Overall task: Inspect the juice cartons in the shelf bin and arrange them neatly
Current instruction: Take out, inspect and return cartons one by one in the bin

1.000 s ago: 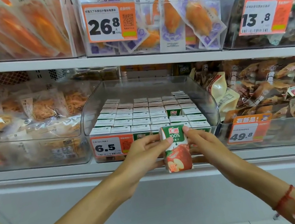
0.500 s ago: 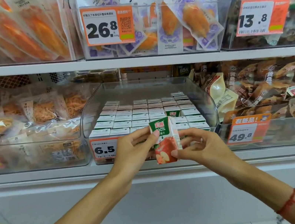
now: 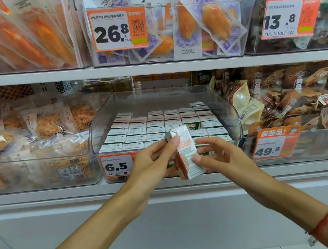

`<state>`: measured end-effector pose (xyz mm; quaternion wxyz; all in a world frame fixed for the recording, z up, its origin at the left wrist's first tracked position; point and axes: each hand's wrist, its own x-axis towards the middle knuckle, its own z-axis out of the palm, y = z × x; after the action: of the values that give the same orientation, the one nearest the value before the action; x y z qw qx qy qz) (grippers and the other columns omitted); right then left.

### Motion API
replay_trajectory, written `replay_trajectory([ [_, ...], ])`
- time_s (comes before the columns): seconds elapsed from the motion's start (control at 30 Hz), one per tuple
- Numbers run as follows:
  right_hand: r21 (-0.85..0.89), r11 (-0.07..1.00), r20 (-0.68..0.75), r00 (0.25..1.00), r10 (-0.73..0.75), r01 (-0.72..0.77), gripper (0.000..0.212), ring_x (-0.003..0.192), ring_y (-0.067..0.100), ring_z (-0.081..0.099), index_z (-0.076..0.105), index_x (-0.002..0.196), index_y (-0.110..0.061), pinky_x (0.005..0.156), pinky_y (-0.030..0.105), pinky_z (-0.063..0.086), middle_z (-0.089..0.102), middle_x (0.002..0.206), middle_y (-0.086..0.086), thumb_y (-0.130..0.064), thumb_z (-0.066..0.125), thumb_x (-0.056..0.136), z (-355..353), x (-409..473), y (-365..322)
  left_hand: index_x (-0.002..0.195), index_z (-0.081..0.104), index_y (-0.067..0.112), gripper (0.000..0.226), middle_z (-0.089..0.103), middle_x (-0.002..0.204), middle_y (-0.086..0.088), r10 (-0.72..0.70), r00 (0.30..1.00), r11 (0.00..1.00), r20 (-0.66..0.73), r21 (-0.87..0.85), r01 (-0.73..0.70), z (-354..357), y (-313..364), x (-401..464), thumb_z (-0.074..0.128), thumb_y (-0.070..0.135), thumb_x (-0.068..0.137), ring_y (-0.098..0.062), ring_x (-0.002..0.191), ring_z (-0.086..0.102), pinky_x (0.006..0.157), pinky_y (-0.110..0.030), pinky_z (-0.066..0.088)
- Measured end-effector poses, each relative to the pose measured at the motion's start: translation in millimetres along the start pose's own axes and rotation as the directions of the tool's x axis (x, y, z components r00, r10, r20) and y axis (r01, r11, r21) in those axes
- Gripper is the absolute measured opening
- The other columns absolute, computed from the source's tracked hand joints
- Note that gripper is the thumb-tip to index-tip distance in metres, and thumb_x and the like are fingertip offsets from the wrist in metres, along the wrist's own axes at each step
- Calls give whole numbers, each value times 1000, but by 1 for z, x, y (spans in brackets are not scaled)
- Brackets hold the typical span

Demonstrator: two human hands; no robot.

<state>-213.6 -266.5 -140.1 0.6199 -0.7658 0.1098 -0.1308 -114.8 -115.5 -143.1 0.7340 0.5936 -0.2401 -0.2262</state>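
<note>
A small white-and-red printed paperboard juice carton (image 3: 186, 153) tilts between the fingertips of the left hand (image 3: 152, 165) and right hand (image 3: 218, 156) — both pinching it, before the clear plastic shelf bin (image 3: 230, 113). Probably light, stiff-walled, crushable — best gripped on flat sides.

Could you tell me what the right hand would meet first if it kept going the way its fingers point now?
Probably the small white-and-red juice carton: the right hand points left at it, thumb already on its side. Depth is unclear, but nothing else seems nearer.
</note>
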Motion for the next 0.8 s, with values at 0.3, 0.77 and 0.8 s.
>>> replay_trajectory([
  [0.3, -36, 999, -79, 997, -17, 14, 43, 86, 5, 70, 67, 107, -25, 71, 14, 54, 74, 95, -8, -37, 81, 68, 5, 2, 3, 114, 71, 10, 27, 78, 92, 3, 59, 995, 998, -78, 35, -56, 5, -5, -3, 60, 25, 94, -6, 86, 73, 65, -14, 55],
  [0.77, -65, 990, -30, 992, -124, 122, 43, 87, 0, 67, 57, 120, -45, 68, 14, 54, 67, 102, -12, -52, 53, 78, 2, 3, 2, 125, 63, 22, 32, 75, 108, 2, -42, 998, 999, 53, 12, 41, -1, -2, -2, 64, 27, 93, -13, 99, 71, 85, -25, 58],
  [0.8, -41, 992, -12, 992, -122, 121, 40, 89, -2, 67, 55, 119, -49, 68, 13, 53, 69, 100, -19, -52, 51, 80, 1, 3, 2, 127, 61, 23, 34, 74, 110, 1, -44, 996, 999, 76, 17, 43, -2, -1, -2, 63, 28, 93, -13, 101, 71, 86, -26, 58],
])
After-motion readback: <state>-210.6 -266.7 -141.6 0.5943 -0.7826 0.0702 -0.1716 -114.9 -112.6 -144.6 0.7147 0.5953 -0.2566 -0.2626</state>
